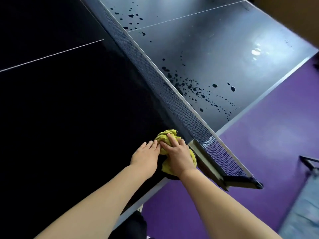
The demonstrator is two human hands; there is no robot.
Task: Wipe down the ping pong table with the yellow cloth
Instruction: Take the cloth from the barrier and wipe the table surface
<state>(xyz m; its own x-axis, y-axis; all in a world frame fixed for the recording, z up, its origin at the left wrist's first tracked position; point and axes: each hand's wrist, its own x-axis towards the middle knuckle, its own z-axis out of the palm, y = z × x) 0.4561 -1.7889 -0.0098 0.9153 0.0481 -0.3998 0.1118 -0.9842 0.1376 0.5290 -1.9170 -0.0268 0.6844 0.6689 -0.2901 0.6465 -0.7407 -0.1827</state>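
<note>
The dark ping pong table (72, 104) fills most of the view, split by its net (172, 94). A crumpled yellow cloth (166, 137) lies on the near half, close to the net and the table's side edge. My right hand (177, 154) presses flat on top of the cloth with fingers spread. Just to its left, my left hand (146, 156) rests flat on the table, fingertips touching the cloth's edge. Dark water droplets (191, 88) speckle the far half beyond the net.
The net post and clamp (241, 180) stick out past the table's edge on the right. A purple floor (259, 152) lies below. A dark metal frame (309, 161) stands at the right edge. White centre lines cross both halves.
</note>
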